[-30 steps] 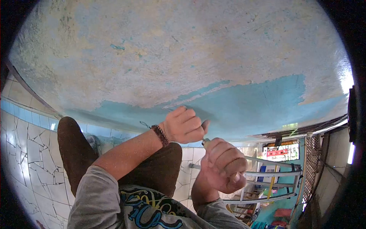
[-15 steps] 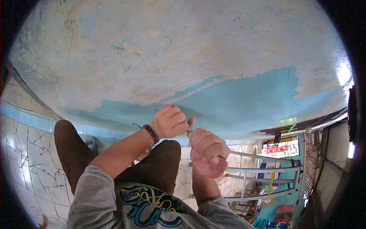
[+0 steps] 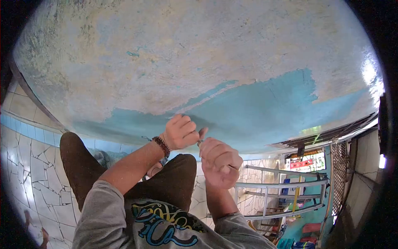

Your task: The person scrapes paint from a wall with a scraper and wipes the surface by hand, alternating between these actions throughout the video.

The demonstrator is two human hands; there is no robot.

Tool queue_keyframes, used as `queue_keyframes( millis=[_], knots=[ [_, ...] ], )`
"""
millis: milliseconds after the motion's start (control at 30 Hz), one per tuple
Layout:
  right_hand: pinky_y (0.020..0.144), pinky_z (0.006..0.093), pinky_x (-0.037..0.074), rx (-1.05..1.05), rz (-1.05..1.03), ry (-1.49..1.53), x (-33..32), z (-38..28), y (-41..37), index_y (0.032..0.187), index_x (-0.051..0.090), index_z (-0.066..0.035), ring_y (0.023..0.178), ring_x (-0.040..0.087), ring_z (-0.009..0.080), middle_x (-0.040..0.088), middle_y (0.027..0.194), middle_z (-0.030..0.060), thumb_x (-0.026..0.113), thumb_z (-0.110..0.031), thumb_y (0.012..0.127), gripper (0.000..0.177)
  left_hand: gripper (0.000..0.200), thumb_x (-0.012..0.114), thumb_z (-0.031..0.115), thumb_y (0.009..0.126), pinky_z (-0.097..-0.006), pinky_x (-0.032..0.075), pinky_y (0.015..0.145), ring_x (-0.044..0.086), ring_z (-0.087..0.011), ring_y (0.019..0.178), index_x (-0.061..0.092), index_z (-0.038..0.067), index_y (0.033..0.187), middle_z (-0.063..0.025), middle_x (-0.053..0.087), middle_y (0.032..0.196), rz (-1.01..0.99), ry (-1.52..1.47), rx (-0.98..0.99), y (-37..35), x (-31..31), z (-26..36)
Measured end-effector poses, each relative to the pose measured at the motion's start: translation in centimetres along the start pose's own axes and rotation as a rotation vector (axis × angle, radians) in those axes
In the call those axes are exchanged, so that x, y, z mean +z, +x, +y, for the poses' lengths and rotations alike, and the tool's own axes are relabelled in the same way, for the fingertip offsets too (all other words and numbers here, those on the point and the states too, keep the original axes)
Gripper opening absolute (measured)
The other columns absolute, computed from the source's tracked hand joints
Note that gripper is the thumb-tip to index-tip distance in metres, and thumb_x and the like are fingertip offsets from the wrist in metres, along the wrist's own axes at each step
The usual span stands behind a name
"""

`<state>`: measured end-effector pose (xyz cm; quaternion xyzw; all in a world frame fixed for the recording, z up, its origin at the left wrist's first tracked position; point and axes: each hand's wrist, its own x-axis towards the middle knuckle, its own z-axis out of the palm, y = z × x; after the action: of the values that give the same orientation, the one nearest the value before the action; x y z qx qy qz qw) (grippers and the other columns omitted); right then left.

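Observation:
Both my hands are up in front of the wall (image 3: 265, 99), whose turquoise paint has a ragged edge against bare, mottled plaster. My left hand (image 3: 180, 132), with a dark braided bracelet (image 3: 161, 144) at the wrist, is closed in a fist close to the painted area. Just below and to its right, my right hand (image 3: 222, 161) has its fingers wrapped round a slim tool (image 3: 200, 143). Only a short piece of that tool shows between the fists; its ends are hidden, and I cannot tell what the left fist holds.
My bent knees (image 3: 182, 166) are below the wall, over a floor of cracked-pattern white tiles (image 3: 49, 186). A metal ladder (image 3: 282, 184) lies across the view at the right. Beyond it are a lattice panel (image 3: 339, 178) and red and blue items. A bare foot (image 3: 154, 169) shows between my legs.
My right hand has shifted slightly left and up, and my left hand slightly left. Both stay closed. The view of the wall has shifted a little.

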<state>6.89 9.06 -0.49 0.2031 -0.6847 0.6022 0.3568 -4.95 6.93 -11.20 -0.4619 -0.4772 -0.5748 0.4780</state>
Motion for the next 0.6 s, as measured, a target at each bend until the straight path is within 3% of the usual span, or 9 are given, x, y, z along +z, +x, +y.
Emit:
queue_keyframes(
  millis=[167, 433, 567, 600],
  knots=[
    [0.059, 0.0389, 0.037, -0.010, -0.002, 0.004, 0.1, 0.0, 0.1, 0.063, 0.046, -0.003, 0.057, 0.046, 0.0233, 0.049, 0.061, 0.0101, 0.055, -0.021, 0.085, 0.030, 0.041, 0.078, 0.005, 0.068, -0.0321, 0.032, 0.048, 0.045, -0.0191, 0.057, 0.039, 0.014, 0.063, -0.0010, 0.039, 0.064, -0.040, 0.028, -0.009, 0.3, -0.3, 0.0],
    [0.062, 0.0416, 0.040, 0.238, 0.129, 0.058, -1.4, -0.7, -3.6, 0.067, 0.049, -0.002, 0.064, 0.050, 0.0270, 0.050, 0.066, 0.0127, 0.053, -0.020, 0.085, 0.025, 0.029, 0.074, 0.004, 0.068, -0.0366, 0.030, 0.047, 0.046, -0.0236, 0.054, 0.047, 0.010, 0.062, -0.0036, 0.043, 0.062, -0.179, -0.102, -0.204, -2.3, -1.9, 4.2],
    [0.062, 0.0427, 0.041, 0.238, 0.154, 0.072, -2.6, -4.6, -1.1, 0.067, 0.049, -0.003, 0.064, 0.051, 0.0280, 0.051, 0.066, 0.0133, 0.049, -0.018, 0.083, 0.023, 0.019, 0.068, 0.013, 0.060, -0.0338, 0.036, 0.052, 0.051, -0.0217, 0.061, 0.059, 0.008, 0.076, -0.0035, 0.048, 0.068, -0.271, -0.171, -0.187, 2.8, -1.2, 5.5],
    [0.061, 0.0425, 0.041, 0.185, 0.143, 0.096, -2.9, -6.0, -0.1, 0.066, 0.048, -0.003, 0.062, 0.050, 0.0272, 0.051, 0.066, 0.0128, 0.049, -0.019, 0.084, 0.023, 0.016, 0.069, 0.010, 0.062, -0.0343, 0.035, 0.051, 0.050, -0.0220, 0.059, 0.055, 0.009, 0.071, -0.0034, 0.046, 0.066, -0.236, -0.179, -0.174, 4.8, -0.7, 6.0]
  ],
)
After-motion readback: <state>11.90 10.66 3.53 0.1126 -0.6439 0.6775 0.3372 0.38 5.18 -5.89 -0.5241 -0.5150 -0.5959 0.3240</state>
